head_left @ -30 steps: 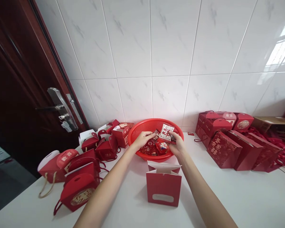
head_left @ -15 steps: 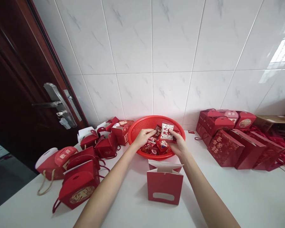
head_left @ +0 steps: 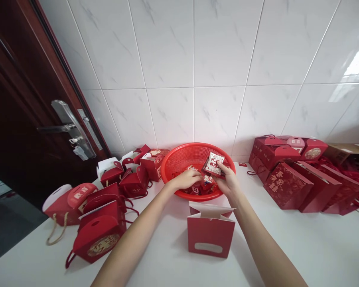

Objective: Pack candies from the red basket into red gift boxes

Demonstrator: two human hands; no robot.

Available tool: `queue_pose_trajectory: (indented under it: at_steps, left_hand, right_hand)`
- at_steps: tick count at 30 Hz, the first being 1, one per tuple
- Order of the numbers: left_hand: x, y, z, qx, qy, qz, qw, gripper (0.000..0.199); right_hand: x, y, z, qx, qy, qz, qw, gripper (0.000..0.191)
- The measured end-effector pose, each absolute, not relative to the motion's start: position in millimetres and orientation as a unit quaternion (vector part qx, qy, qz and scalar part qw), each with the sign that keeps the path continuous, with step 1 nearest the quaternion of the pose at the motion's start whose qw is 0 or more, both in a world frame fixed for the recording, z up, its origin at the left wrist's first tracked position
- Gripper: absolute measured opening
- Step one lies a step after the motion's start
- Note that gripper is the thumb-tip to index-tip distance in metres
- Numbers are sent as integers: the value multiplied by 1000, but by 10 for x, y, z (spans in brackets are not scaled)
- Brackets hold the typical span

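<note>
Over the red plastic basket [head_left: 184, 155], your right hand [head_left: 230, 181] pinches a white packet [head_left: 214, 162] with a darker one [head_left: 212, 172]; both could slip if its fingers loosen. Your left hand [head_left: 186, 179] curls low there, hold unclear; a bump could tip the gift bag [head_left: 211, 233].

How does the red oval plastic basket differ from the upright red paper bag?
The red oval plastic basket is rounded and perforated; the upright red paper bag has flat faces. Inside, the basket is red, the bag white. The basket is wider than the bag. Both are open-topped.
</note>
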State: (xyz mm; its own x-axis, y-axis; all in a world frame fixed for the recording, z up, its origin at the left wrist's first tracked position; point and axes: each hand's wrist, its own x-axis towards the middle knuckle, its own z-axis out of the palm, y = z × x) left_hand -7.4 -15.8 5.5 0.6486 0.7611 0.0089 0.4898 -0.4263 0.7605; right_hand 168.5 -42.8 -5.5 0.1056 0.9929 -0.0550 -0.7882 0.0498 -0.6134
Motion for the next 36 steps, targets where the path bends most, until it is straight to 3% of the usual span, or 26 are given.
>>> queue_pose_trajectory:
  at_steps: [4,8,12,19,23,27,36]
  left_hand:
    - [-58,-193,36,853,366,66,366,16]
    - [-21,-221,-2,864,378,48,328,15]
    - [-34,-212,-22,851,422,117,289,17]
    - [-43,-286,157,780,436,361,266,33]
    - [-81,-583,298,695,350,456,432,32]
    - [-183,-996,511,662,253,451,542,29]
    - [-218,-1259,631,738,333,428,401,19]
  right_hand:
    - [1693,-393,-103,-251,-197,624,713,15]
    - [1717,-379,-112,-247,-191,621,718,13]
    - [1720,-377,-104,-242,-191,627,716,11]
    - [1744,-415,-69,-225,-204,640,705,12]
    - [1821,-481,47,-207,-219,650,697,13]
    - [1882,-612,268,-207,-256,628,705,15]
    - [1784,-1118,692,-252,-460,529,667,28]
